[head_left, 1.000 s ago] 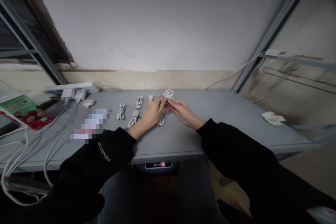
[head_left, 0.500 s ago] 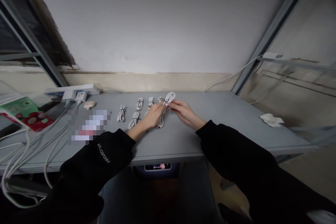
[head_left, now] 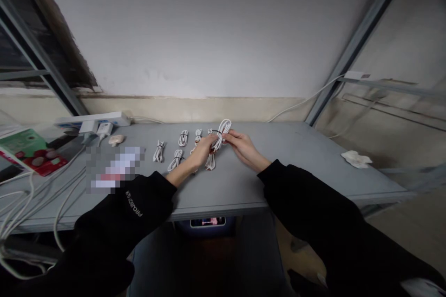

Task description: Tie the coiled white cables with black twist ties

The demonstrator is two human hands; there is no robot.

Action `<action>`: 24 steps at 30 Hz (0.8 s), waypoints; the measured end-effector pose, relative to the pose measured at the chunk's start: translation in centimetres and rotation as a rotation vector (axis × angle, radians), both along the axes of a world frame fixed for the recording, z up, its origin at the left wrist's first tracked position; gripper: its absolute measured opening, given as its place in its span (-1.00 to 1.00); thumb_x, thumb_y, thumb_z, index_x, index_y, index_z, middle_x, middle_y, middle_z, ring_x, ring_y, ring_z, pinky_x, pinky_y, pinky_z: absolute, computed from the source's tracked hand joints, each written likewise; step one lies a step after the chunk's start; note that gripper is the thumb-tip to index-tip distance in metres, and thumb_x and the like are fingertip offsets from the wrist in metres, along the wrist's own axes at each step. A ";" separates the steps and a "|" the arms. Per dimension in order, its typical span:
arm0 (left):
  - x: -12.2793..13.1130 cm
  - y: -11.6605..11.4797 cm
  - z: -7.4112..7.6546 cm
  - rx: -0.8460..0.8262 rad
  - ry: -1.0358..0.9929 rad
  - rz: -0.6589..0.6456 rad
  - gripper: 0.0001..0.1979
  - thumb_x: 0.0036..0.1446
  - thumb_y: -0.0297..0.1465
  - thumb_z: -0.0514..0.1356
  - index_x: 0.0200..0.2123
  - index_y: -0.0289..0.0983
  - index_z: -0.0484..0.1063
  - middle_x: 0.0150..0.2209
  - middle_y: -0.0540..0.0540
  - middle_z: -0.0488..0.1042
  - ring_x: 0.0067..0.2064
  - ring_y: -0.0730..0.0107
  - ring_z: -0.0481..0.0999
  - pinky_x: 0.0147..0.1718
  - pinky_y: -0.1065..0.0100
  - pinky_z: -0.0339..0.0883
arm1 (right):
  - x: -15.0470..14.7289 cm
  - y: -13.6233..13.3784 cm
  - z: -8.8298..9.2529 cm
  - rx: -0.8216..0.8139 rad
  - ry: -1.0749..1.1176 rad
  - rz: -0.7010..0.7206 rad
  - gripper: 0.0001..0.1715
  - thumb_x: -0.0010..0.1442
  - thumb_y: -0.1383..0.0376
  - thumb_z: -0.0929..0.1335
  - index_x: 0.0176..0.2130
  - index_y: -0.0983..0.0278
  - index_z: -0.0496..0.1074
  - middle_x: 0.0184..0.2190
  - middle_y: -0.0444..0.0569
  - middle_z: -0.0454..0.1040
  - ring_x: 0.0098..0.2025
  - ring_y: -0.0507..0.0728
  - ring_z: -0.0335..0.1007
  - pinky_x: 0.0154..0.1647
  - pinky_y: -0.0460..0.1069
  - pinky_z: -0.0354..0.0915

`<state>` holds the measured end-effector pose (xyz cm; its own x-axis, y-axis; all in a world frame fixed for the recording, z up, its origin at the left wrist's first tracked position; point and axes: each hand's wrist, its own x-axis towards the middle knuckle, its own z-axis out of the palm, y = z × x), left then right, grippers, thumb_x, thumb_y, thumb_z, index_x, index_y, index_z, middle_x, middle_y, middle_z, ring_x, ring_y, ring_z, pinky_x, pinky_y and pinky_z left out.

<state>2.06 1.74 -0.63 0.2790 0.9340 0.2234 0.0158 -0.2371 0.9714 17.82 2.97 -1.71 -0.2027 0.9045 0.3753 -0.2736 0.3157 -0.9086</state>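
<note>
A coiled white cable [head_left: 225, 126] with a dark tie round it is held above the grey table [head_left: 299, 158]. My left hand [head_left: 202, 149] is closed on its left side. From the right, my right hand [head_left: 244, 147] pinches the same bundle near the tie. Several other tied white cables lie on the table, among them one at the far left [head_left: 159, 151], one at the back [head_left: 183, 138] and one nearer the front [head_left: 175, 160]. My left hand partly covers some of them.
A power strip [head_left: 94, 119] with plugged-in chargers, a pinkish case [head_left: 116, 140], a green and red box [head_left: 33, 151] and loose white cables occupy the left side. Crumpled tissue [head_left: 357, 159] lies at right. Metal posts stand at both sides.
The held cable bundle has tilted a little and shows more of its length between my hands. Both hands remain on it. The whole view has shifted slightly.
</note>
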 end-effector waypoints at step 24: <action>-0.8 -1.2 1.0 0.570 0.443 0.251 -0.84 0.25 -0.29 0.19 -0.23 -0.27 0.47 -0.28 -0.14 0.56 -0.25 0.30 0.46 -0.15 0.23 0.34 | 0.3 0.6 -0.3 -0.043 -0.080 0.018 -0.53 -0.03 -0.05 0.53 -0.28 0.24 0.57 -0.35 -0.08 0.58 -0.32 0.07 0.44 -0.21 -0.01 0.34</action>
